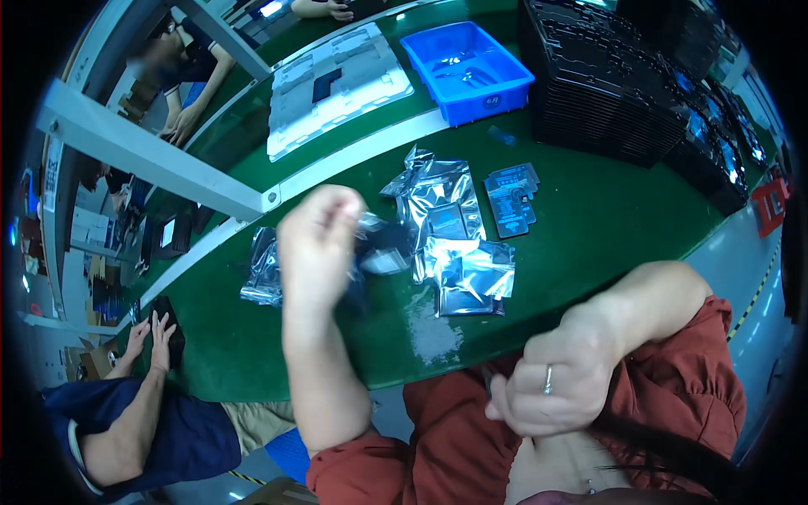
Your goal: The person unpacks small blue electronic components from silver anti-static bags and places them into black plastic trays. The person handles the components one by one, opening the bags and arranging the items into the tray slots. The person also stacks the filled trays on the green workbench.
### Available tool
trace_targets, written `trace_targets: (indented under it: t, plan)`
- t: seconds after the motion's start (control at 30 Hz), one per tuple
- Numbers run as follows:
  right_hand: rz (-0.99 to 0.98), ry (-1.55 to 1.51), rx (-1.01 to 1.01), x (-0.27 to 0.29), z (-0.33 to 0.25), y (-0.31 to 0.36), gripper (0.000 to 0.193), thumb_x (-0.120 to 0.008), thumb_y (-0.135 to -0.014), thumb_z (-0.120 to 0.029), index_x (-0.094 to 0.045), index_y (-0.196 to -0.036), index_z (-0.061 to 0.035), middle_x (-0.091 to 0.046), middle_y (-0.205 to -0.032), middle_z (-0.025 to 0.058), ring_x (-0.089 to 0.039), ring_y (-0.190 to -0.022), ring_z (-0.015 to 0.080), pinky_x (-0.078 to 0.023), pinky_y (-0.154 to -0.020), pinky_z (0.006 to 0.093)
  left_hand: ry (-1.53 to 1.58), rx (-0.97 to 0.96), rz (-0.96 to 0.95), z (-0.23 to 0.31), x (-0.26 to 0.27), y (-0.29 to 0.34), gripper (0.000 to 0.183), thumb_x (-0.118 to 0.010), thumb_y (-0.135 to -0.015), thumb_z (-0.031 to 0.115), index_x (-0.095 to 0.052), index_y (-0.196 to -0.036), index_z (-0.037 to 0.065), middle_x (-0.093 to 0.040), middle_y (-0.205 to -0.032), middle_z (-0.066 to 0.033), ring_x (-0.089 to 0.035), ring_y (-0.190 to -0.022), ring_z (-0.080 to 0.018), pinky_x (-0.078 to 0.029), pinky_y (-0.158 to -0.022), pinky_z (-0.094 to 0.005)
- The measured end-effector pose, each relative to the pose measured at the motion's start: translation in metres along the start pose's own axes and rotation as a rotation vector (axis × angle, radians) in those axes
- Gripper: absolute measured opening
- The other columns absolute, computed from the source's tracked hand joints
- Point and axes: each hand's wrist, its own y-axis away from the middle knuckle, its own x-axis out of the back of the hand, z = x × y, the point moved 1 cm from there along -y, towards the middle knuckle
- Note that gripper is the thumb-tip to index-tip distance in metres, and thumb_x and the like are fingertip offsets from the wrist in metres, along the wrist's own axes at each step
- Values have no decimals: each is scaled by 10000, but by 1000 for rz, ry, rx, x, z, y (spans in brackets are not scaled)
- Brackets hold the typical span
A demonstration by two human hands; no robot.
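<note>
My left hand [322, 240] is raised over the green table, blurred, with fingers curled together; what they hold, if anything, I cannot make out. Right beside it is a smeared dark and silver piece [383, 252], and a shiny silver bag [264, 269] lies on its other side. Silver bags [446, 181] overlap in the middle, with a dark flat piece showing at one. A flat dark stepped part [510, 202] with a printed label lies right of them. My right hand [555, 379], wearing a ring, is closed near my body at the table's edge; its grip is hidden.
Behind the bags stand a blue bin [480, 105] with small items inside and a pale moulded tray [337, 97]. Black trays [598, 93] are stacked high at the right. A white metal post [160, 160] rises at the left, where a co-worker's hands [151, 341] rest near the table.
</note>
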Motion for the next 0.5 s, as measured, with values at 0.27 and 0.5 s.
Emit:
trace_targets:
  t: [0.27,0.5]
  plan:
    - [129,-203,-788,-11,71,33,74,-699,-770,-93,-671,-827,-55,-639,-732,80,-622,-628,222,-503,-560,324,285,-117,-36,12,-3,5,107,-530,-937,120,-539,-898,20,-491,-750,14,-408,-651,-56,-305,-585,-184]
    - [-52,566,-962,-7,163,73,246,-644,-800,-114,-641,-1038,-53,-632,-922,127,-630,-838,293,-515,-763,376,318,-147,-73,13,-15,5,92,-526,-937,92,-541,-920,2,-511,-759,1,-440,-662,-64,-344,-604,-192]
